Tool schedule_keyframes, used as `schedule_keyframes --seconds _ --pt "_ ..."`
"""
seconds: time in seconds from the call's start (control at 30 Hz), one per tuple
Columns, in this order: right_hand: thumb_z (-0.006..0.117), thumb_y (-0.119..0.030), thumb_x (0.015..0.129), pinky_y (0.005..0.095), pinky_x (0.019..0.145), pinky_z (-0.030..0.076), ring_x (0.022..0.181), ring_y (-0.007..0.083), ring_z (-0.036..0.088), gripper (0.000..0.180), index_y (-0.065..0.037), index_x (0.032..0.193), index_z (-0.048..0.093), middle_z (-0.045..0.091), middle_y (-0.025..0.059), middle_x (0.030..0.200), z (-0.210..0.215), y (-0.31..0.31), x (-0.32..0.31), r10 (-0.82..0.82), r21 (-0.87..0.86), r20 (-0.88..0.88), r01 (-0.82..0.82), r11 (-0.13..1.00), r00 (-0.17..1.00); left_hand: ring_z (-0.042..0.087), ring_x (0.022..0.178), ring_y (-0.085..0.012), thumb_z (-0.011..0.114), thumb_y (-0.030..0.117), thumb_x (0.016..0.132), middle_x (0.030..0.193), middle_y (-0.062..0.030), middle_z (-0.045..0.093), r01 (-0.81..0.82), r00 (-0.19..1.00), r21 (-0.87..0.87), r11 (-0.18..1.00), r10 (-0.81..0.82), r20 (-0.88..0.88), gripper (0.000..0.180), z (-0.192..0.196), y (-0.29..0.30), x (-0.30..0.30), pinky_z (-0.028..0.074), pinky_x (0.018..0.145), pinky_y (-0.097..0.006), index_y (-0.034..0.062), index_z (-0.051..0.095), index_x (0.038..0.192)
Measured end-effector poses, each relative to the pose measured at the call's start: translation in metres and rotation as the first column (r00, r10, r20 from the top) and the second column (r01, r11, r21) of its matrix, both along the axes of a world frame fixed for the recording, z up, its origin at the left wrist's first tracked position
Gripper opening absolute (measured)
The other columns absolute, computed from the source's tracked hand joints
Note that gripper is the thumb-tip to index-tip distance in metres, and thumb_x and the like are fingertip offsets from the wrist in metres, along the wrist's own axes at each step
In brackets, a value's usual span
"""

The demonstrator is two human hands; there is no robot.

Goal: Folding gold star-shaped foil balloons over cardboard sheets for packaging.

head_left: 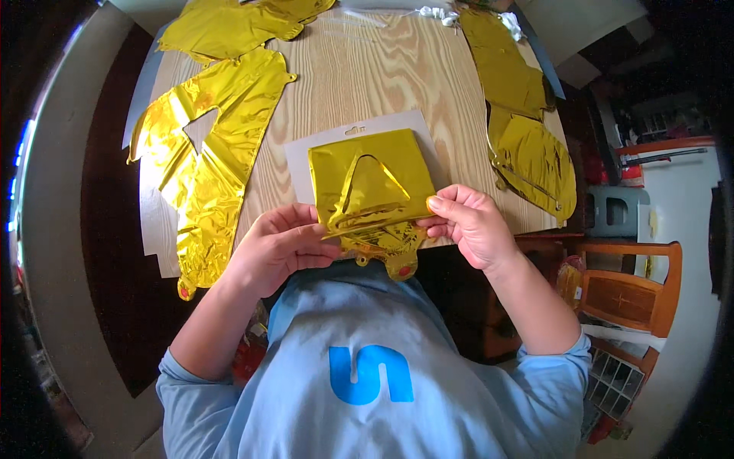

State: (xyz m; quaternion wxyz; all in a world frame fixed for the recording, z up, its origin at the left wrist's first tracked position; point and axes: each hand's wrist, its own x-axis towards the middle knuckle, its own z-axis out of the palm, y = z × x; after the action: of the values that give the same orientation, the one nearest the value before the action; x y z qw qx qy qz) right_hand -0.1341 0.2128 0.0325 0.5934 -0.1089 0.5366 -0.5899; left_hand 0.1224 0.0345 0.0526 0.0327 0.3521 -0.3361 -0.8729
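A gold foil balloon (375,164), folded into a flat rectangle, lies on a pale card (301,164) with a hanger hole at its top. My left hand (284,245) pinches the folded foil at its lower left corner. At the lower right corner my right hand (474,222) holds the foil between thumb and fingers. Below the fold, a crumpled end of foil with small tabs and a red spot hangs over the table's near edge.
Wood-grain table (367,69). A flat gold foil balloon (248,122) lies at left, more gold foil (222,30) at far left, and another foil piece (527,145) along the right edge. Small white bundles (438,14) sit at the back. A wooden chair (665,287) and grey stool (615,210) stand right.
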Motion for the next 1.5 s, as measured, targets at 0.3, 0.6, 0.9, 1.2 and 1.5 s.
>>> schedule_keyframes --seconds 0.3,0.6,0.9,1.2,1.5 --pt "0.066 -0.015 0.098 0.0243 0.068 0.057 0.083 0.0146 0.071 0.012 -0.005 0.103 0.065 0.072 0.0064 0.099 0.000 -0.002 0.002 -0.007 0.005 -0.003 0.007 1.000 1.000 0.075 0.088 -0.0241 0.067 0.004 0.093 0.100 -0.0151 0.073 0.070 0.994 -0.006 0.998 -0.069 0.084 0.011 -0.001 -0.001 0.000 0.063 0.080 -0.037 0.0011 0.064 0.104" --pt "0.062 -0.017 0.100 0.0243 0.068 0.057 0.083 0.0147 0.070 0.021 0.001 0.110 0.066 0.072 0.0080 0.099 0.007 -0.005 0.004 0.031 0.068 -0.151 -0.021 0.997 0.988 0.075 0.089 -0.0296 0.067 0.000 0.092 0.097 -0.0199 0.073 -0.114 0.991 -0.058 0.992 0.117 0.059 0.006 -0.007 0.000 0.000 0.063 0.084 -0.045 0.0000 0.063 0.097" --pt "0.065 -0.019 0.099 0.0240 0.066 0.058 0.078 0.0136 0.069 0.023 0.001 0.109 0.066 0.071 0.0074 0.094 0.013 -0.010 -0.001 -0.003 0.081 -0.155 0.015 0.997 0.988 0.074 0.089 -0.0289 0.067 -0.001 0.092 0.096 -0.0204 0.073 -0.114 0.989 -0.161 0.980 0.127 0.069 0.003 -0.013 0.002 -0.002 0.063 0.081 -0.040 0.0003 0.064 0.093" --pt "0.069 -0.018 0.097 0.0279 0.068 0.058 0.078 0.0150 0.070 0.016 -0.003 0.098 0.065 0.070 0.0074 0.090 0.014 -0.008 -0.005 0.102 0.133 -0.167 -0.080 0.988 0.981 0.074 0.088 -0.0272 0.069 0.000 0.091 0.096 -0.0192 0.073 -0.136 0.989 -0.196 0.971 0.144 0.030 0.005 -0.016 0.005 -0.003 0.062 0.082 -0.038 -0.0009 0.065 0.094" --pt "0.068 -0.011 0.094 0.0275 0.063 0.059 0.071 0.0150 0.069 0.012 -0.002 0.089 0.063 0.068 0.0072 0.082 0.014 -0.013 0.001 0.057 0.150 -0.211 -0.026 0.988 0.976 0.074 0.085 -0.0256 0.067 0.010 0.095 0.097 -0.0205 0.073 -0.115 0.985 -0.164 0.980 0.134 0.113 0.015 -0.010 0.006 -0.005 0.063 0.076 -0.036 -0.0052 0.066 0.098"
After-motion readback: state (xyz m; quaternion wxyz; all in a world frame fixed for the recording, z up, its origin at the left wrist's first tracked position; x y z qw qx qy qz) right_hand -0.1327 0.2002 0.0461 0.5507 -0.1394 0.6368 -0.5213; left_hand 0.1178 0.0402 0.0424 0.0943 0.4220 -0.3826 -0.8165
